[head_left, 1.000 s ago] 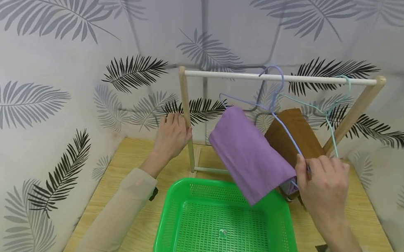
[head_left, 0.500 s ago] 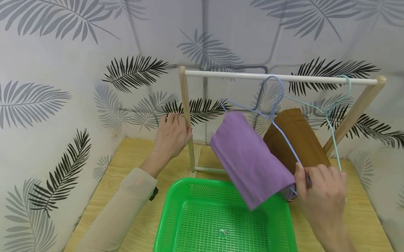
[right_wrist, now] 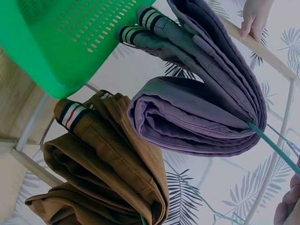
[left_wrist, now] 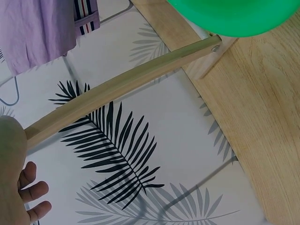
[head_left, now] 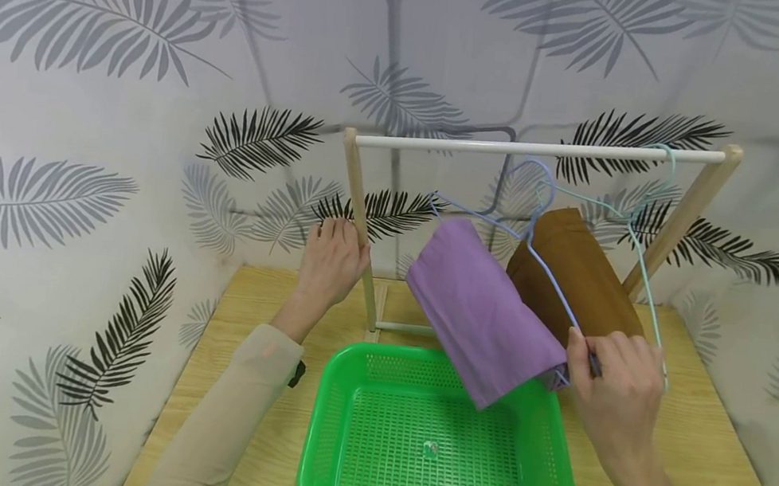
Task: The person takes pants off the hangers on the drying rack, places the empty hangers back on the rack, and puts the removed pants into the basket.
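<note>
My right hand (head_left: 621,394) grips the right corner of a blue-violet clothes hanger (head_left: 555,284). Folded purple trousers (head_left: 479,305) drape over its bar, tilted down to the right; their thick layers and striped waistband show in the right wrist view. The hanger's hook sits just below the white rail (head_left: 444,145) of a small clothes rack. My left hand (head_left: 332,260) holds the rack's left wooden post (head_left: 356,183), its fingers (left_wrist: 35,192) curled beside the post in the left wrist view. Behind the purple trousers, brown trousers (head_left: 568,255) hang from a mint-green hanger (head_left: 643,264) on the rail.
A green perforated basket (head_left: 311,442) stands on the wooden table (head_left: 267,301) in front of the rack. Leaf-patterned wall covering (head_left: 108,243) rises behind and at both sides. The rack's right post (head_left: 693,205) leans near the right wall.
My right hand has lowered the hanger with the purple trousers a little. Its hook has dropped from above the rail to below it. My left hand stays on the post.
</note>
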A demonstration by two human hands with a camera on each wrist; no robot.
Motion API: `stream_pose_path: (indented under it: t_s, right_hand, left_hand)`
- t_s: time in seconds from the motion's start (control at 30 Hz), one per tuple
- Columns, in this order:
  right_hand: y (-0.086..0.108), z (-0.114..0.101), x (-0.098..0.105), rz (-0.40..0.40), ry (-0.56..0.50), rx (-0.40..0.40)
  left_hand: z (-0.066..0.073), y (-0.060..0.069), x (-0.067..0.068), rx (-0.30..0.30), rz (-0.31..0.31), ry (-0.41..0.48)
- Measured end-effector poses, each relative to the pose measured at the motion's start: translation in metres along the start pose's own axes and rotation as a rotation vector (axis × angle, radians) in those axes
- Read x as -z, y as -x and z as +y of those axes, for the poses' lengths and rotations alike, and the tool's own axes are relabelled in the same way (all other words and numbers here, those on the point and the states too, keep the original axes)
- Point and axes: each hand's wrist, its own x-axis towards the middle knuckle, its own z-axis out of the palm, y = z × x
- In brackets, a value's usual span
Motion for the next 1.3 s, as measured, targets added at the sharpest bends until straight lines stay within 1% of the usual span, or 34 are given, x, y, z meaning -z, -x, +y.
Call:
stream_pose_path:
  t_s: [0.13, 0.23, 0.3, 0.43, 0.53, 0.63, 0.77, 0.87, 1.0, 1.07, 1.13, 1.2, 1.3]
  right_hand:
    - [0.002, -0.001, 0.000, 0.010, -0.005, -0.014]
    - [0.003, -0.002, 0.001, 0.018, -0.015, -0.023]
    - [0.003, -0.003, 0.001, 0.018, -0.018, -0.029]
    - [0.003, -0.004, 0.003, 0.008, -0.020, -0.037]
    - [0.003, -0.005, 0.004, 0.006, -0.025, -0.040]
    - [0.003, -0.006, 0.005, 0.006, -0.027, -0.045]
    - [0.003, -0.007, 0.006, 0.010, -0.030, -0.058]
    - [0.003, -0.009, 0.007, 0.015, -0.040, -0.067]
    - [0.003, -0.011, 0.008, 0.020, -0.050, -0.075]
    - [0.003, -0.012, 0.009, 0.017, -0.050, -0.078]
    - [0.003, -0.013, 0.009, 0.016, -0.048, -0.084]
    - [0.003, -0.014, 0.010, 0.014, -0.044, -0.090]
    - [0.003, -0.016, 0.011, 0.017, -0.041, -0.096]
  left_hand:
    - [0.000, 0.001, 0.002, 0.006, -0.018, 0.014]
    - [0.000, 0.002, 0.005, 0.021, -0.053, 0.029]
    - [0.000, 0.003, 0.008, 0.040, -0.092, 0.046]
    - [0.001, 0.007, 0.016, 0.096, -0.188, 0.081]
    - [0.003, 0.010, 0.022, 0.140, -0.237, 0.106]
    - [0.005, 0.015, 0.027, 0.171, -0.256, 0.133]
    - [0.008, 0.023, 0.034, 0.198, -0.252, 0.191]
    - [0.013, 0.028, 0.041, 0.220, -0.247, 0.263]
    - [0.021, 0.033, 0.049, 0.262, -0.265, 0.391]
    - [0.026, 0.035, 0.053, 0.287, -0.278, 0.473]
    - [0.030, 0.037, 0.056, 0.310, -0.279, 0.552]
    - [0.034, 0.038, 0.059, 0.341, -0.274, 0.636]
    - [0.040, 0.039, 0.061, 0.387, -0.248, 0.754]
